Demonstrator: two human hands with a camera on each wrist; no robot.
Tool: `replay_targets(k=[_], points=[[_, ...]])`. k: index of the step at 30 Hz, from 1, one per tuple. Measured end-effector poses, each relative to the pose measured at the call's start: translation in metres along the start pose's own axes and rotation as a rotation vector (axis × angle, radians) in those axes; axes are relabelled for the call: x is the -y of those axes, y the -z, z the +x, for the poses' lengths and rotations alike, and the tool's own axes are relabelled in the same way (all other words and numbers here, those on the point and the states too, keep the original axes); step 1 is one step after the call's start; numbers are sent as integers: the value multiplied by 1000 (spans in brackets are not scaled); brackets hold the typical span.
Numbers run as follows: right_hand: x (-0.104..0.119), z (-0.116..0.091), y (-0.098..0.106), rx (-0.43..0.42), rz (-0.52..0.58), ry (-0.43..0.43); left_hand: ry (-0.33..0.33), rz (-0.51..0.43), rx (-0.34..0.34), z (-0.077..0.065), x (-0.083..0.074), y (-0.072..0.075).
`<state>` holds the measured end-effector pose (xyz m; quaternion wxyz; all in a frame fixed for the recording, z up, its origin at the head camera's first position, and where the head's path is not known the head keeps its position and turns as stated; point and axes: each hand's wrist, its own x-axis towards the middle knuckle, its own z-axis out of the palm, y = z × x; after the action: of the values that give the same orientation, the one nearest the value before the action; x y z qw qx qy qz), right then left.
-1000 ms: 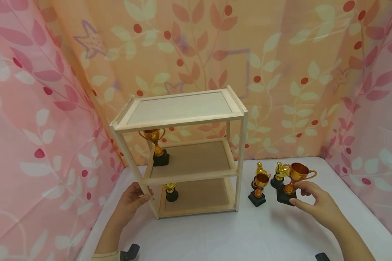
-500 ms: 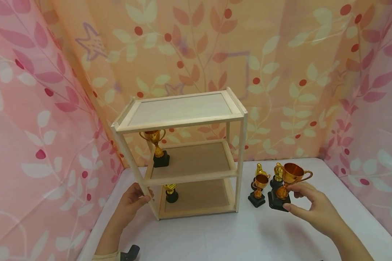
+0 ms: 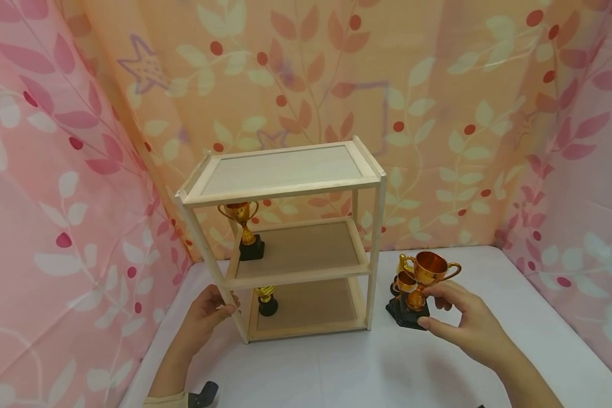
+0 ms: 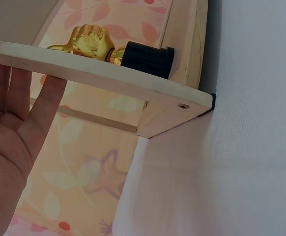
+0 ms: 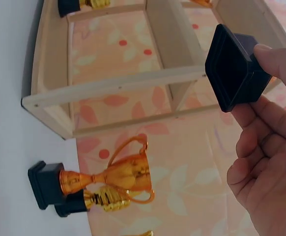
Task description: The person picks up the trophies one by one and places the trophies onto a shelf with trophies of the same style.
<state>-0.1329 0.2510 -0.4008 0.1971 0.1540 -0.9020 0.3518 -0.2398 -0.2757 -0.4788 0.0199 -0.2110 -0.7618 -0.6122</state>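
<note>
My left hand [image 3: 204, 317] grips the front left post of a pale wooden three-level shelf [image 3: 301, 277]. My right hand [image 3: 469, 326] pinches a large gold trophy cup [image 3: 430, 270] low down, by its stem and black base [image 5: 231, 69], above the table to the right of the shelf. Behind it stand a smaller trophy cup [image 3: 404, 282], partly covered, and a gold hand-shaped trophy [image 5: 113, 198]. Another trophy cup [image 3: 247, 235] stands at the left of the middle level. On the bottom level, at the left, sits a gold fist-shaped trophy [image 4: 91, 42] with a black base.
A white cloth covers the table [image 3: 326, 374]. Floral curtains [image 3: 306, 73] hang close at the back and both sides. The shelf's right front post [image 3: 376, 249] rises between the middle level and the held cup.
My right hand has carried the large trophy cup leftward towards the shelf, so it now overlaps the smaller cup in the head view. My left hand keeps its grip on the post.
</note>
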Motion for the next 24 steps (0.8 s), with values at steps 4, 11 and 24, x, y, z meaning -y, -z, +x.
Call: replay_targets(k=[4, 11, 24], points=[[11, 6, -5, 32, 6, -29, 25, 13, -15, -1, 0, 1], [27, 15, -16, 56, 61, -3, 20, 9, -11, -1, 1, 3], [61, 31, -37, 95, 208, 111, 36, -5, 0, 2, 0, 1]])
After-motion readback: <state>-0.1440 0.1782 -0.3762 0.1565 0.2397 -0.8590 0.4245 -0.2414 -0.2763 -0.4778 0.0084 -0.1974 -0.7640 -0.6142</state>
